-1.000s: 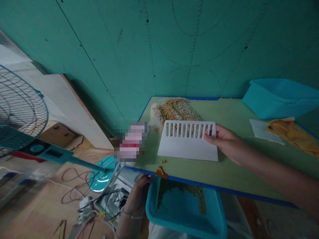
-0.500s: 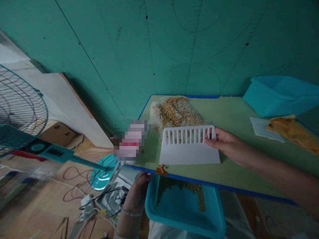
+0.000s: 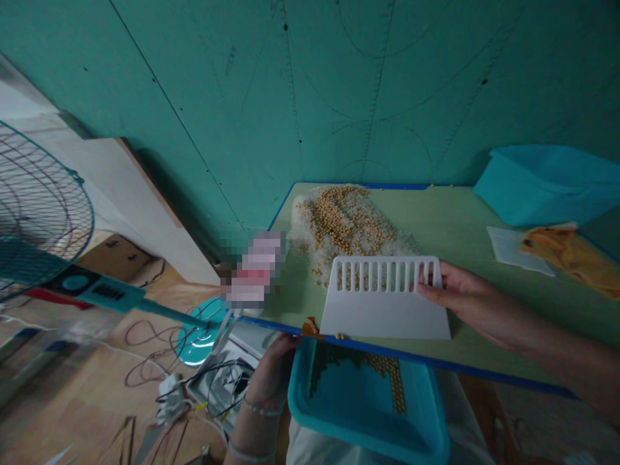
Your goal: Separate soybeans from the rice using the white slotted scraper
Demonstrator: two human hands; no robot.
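Observation:
My right hand [image 3: 453, 287] grips the right end of a white slotted scraper [image 3: 385, 316], thumb in front and fingers at the last slots. The scraper stands tilted on the table, its lower edge near the blue front edge. Behind it spreads a pile of yellow soybeans [image 3: 339, 223] mixed with small whitish grains. A few beans lie by the scraper's lower left corner. Below the table edge, my left hand [image 3: 281, 352] is closed at the upper left rim of a turquoise basin [image 3: 358, 400]; its fingertips are hidden. Beans lie inside the basin along its far and right sides.
On the table [image 3: 436, 219] at right are a turquoise bin [image 3: 547, 187], a white sheet [image 3: 513, 248] and an orange cloth [image 3: 576, 258]. A blurred-out pink item [image 3: 256, 271] lies at the left corner. A fan [image 3: 43, 213] and loose cables [image 3: 227, 374] are at left.
The scraper has moved toward me and slightly right, to the table's front edge, bringing a few beans there. The basin and my left hand have shifted slightly right.

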